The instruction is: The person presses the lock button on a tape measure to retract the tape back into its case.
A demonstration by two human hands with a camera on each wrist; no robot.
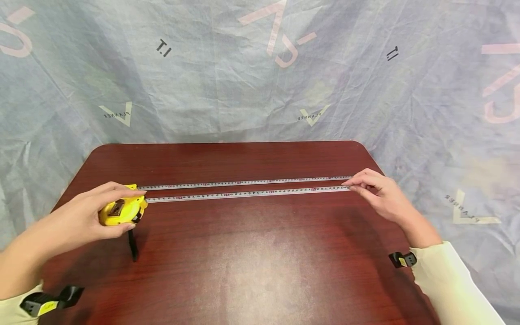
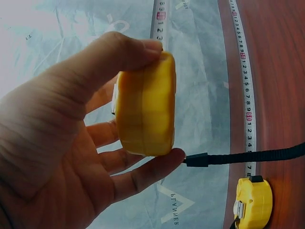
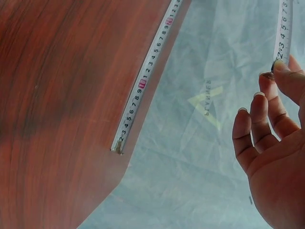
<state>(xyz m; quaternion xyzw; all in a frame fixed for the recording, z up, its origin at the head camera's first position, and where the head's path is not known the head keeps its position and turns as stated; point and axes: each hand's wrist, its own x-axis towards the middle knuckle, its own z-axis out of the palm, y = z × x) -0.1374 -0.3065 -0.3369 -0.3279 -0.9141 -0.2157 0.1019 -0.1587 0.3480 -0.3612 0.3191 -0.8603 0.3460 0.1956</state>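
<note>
My left hand grips the yellow case of a tape measure, its thumb and fingers curled round the case. From it a white blade runs rightward, drawn out above the table. At the blade's end, my right hand pinches the tip between thumb and forefinger; the other fingers are bent in the right wrist view. A second yellow tape measure lies on the table, mostly hidden by my left hand in the head view. Its extended blade lies alongside, farther back, its metal hook near the table edge.
A black wrist strap hangs from the held case. The dark red wooden table has rounded far corners. Behind and beside it hangs a grey printed cloth.
</note>
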